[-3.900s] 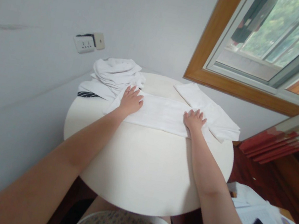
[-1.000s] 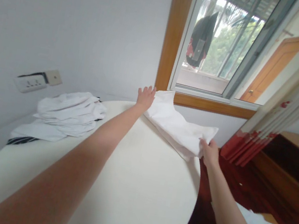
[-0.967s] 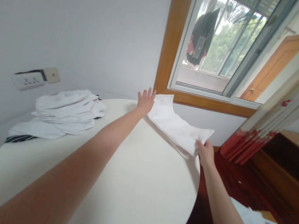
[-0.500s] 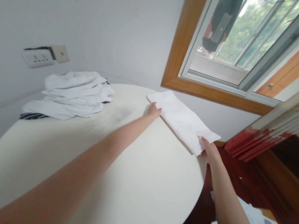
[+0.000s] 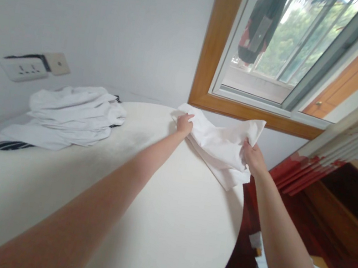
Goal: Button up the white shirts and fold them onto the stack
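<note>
White cloth (image 5: 214, 142), layered, lies at the tabletop's (image 5: 179, 226) far-right edge. Right hand (image 5: 253, 157) pinches its right end, upper layer lifted clear of the lower one. Left hand (image 5: 184, 125) looks closed on the other end, by the far edge; fingertips partly hidden. For a clean job, I'd pin the left end, pull the upper layer taut before lowering, line up the edges. Long axis runs diagonally, far edge to right edge; raised corner points up toward the window (image 5: 271, 44), middle sags. Cloth heap (image 5: 74, 118) sits rumpled at the far-left edge, well apart, below the socket (image 5: 26, 69).
</note>
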Demonstrator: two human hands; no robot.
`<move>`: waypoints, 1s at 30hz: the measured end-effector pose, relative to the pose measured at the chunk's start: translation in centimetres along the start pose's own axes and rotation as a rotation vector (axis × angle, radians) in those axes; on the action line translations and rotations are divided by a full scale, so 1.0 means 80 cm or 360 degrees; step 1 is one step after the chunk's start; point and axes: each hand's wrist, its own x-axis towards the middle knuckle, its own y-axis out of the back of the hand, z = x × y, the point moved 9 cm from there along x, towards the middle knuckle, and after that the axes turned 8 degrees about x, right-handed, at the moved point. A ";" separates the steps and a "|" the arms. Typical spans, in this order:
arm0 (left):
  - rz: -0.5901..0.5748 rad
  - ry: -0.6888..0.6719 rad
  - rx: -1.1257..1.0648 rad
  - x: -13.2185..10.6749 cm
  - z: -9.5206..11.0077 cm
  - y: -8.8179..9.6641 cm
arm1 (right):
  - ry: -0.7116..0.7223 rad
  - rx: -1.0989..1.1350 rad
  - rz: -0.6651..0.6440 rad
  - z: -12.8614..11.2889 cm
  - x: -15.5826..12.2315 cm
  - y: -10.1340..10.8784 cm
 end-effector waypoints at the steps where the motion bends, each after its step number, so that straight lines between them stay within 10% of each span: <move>1: 0.0033 -0.0121 0.0052 0.004 0.015 0.002 | 0.0064 -0.0020 0.0069 -0.006 0.004 0.004; 4: 0.0018 -0.0300 0.0289 0.003 0.035 -0.008 | 0.0122 0.0009 0.0262 0.000 -0.001 0.018; 12: -0.0441 -0.0047 0.0808 -0.044 -0.031 -0.057 | -0.0540 0.0307 -0.0005 0.124 -0.062 0.013; 21: -0.0592 -0.0079 0.0898 -0.054 -0.017 -0.040 | -0.0596 0.0436 0.0051 0.109 -0.085 0.011; 30: -0.0542 -0.0392 0.0793 -0.151 -0.019 0.010 | -0.0620 0.0495 -0.0005 0.103 -0.108 0.028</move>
